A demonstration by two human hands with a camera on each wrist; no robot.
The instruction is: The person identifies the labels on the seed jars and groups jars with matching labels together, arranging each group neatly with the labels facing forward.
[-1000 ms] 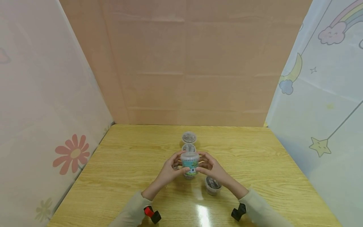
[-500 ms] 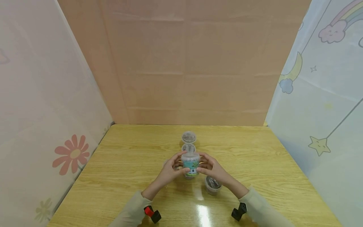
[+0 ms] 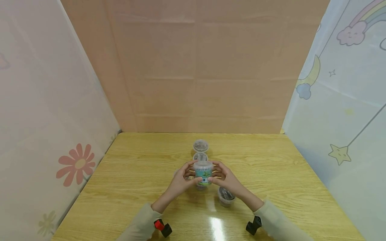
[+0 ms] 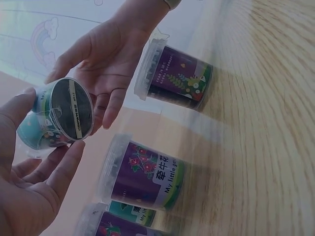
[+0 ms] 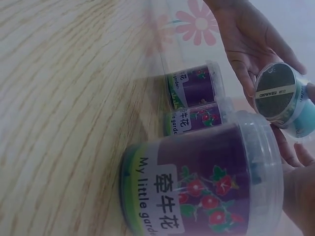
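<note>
Both hands hold a small clear-lidded plastic tub [image 3: 203, 173] with a teal label up over the table. My left hand [image 3: 180, 182] grips its left side, thumb at the front and fingers round behind. On the opposite side, my right hand [image 3: 225, 180] grips it in the same way. The tub's dark base [image 4: 73, 109], crossed by a pale printed strip, faces the left wrist camera. Just below my right wrist stands a purple-labelled tub [image 3: 226, 197] with dark contents.
Two lidded tubs stand in a line behind the hands, the farther one [image 3: 200, 145] nearest the back panel [image 3: 196, 83]. More tubs are partly hidden by the hands; one purple-labelled tub [image 4: 142, 172] shows flowers. Printed sheets flank the wooden table [image 3: 135, 160].
The held tub has tilted slightly between the hands and shifted a touch to the right. Both hands keep their grip, and the standing tubs have stayed in place.
</note>
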